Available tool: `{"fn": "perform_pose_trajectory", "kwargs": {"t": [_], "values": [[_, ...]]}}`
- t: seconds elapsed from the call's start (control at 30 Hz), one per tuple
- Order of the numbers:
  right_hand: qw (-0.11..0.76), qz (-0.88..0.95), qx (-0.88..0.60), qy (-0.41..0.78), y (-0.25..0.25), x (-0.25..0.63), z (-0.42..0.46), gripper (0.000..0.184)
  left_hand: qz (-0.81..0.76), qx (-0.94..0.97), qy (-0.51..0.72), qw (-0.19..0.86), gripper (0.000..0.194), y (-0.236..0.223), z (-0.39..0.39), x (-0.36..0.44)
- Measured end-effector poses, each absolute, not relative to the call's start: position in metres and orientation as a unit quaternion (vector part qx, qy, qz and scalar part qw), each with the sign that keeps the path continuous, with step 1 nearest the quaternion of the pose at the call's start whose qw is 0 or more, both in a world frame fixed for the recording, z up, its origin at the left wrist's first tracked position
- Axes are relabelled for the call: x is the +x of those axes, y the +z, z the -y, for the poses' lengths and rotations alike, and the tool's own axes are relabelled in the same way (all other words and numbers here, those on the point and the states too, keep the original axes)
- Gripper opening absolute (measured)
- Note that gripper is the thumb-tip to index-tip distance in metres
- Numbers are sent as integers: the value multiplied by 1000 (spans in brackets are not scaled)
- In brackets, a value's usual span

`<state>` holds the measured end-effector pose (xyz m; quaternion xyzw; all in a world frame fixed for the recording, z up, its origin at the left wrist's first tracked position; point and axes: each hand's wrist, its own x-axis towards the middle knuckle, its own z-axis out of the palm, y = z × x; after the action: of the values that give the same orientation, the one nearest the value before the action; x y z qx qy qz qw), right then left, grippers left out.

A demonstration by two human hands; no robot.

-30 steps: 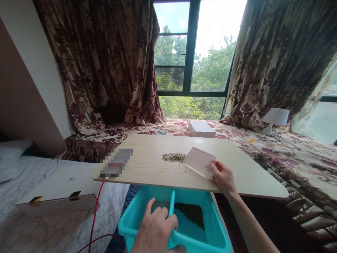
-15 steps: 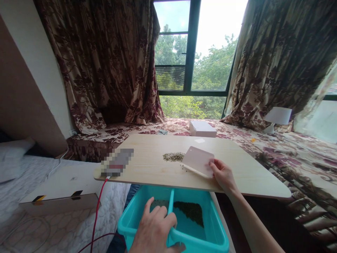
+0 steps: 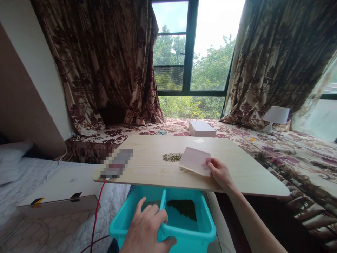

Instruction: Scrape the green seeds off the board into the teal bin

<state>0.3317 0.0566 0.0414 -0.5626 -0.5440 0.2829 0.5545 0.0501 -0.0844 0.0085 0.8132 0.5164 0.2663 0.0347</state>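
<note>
My right hand [image 3: 219,172] is closed on the right end of a flat white plastic scraper [image 3: 195,161] with a small hole in one corner. The scraper leans over the wooden tabletop [image 3: 147,172], its left edge against a pile of small greenish beans [image 3: 171,157]. A few loose beans lie under its lower edge. Below the table's front edge is a turquoise two-compartment bin [image 3: 210,228]. My left hand [image 3: 147,225] grips it at the front, around the end of the divider, with the index finger stretched out. Dark green beans [image 3: 185,208] lie in the right compartment; my fingers partly cover the left one.
A blurred-out device [image 3: 117,163] with a red cable [image 3: 97,211] lies at the table's left. To the left, a white box [image 3: 60,189] rests on the bed. Behind the table stand another white box [image 3: 202,128] and a lamp [image 3: 276,115].
The bin has shifted left and slightly downward together with my left hand. The scraper in my right hand has moved slightly left, against the bean pile.
</note>
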Motion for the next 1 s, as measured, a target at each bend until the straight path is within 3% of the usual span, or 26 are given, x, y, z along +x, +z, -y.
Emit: {"fn": "perform_pose_trajectory", "kwargs": {"t": [0.37,0.6,1.0], "values": [[478,579,-514,416,54,332,-16,40,-523,812,247,71,23,14,82,42],[631,439,-584,261,50,359,-31,41,-495,829,259,39,28,4,81,47],[608,451,-629,178,40,372,-35,34,-431,871,235,9,39,10,81,64]]}}
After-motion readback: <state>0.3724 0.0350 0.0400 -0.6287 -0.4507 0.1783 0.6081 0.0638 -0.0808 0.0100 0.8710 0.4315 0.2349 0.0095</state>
